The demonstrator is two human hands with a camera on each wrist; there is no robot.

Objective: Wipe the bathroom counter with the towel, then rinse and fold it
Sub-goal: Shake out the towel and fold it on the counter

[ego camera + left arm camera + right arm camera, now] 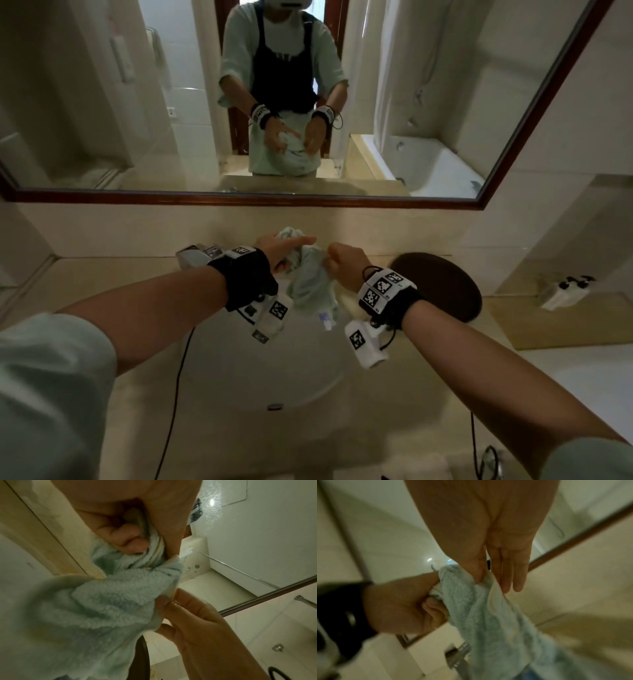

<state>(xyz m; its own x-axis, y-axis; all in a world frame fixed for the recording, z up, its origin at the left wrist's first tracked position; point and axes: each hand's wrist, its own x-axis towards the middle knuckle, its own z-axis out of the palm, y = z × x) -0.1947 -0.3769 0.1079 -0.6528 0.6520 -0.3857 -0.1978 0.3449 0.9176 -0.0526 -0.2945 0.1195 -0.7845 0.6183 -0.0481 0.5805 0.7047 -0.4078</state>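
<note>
A pale blue-green towel (308,284) hangs bunched between both hands above the white sink basin (274,377), with its lower end dangling. My left hand (286,251) grips the upper bunch, and in the left wrist view its fingers (126,538) curl round the towel (102,608). My right hand (344,260) pinches the towel's edge just to the right. In the right wrist view its thumb presses the towel (488,615) against straight fingers (513,574), with my left hand (402,601) beside it. The beige counter (102,284) surrounds the basin.
A chrome faucet (197,253) stands behind my left wrist. A dark round tray (442,284) lies on the counter to the right, with a small white holder (561,291) further right. A wood-framed mirror (239,199) spans the wall. Cables hang from both wrists.
</note>
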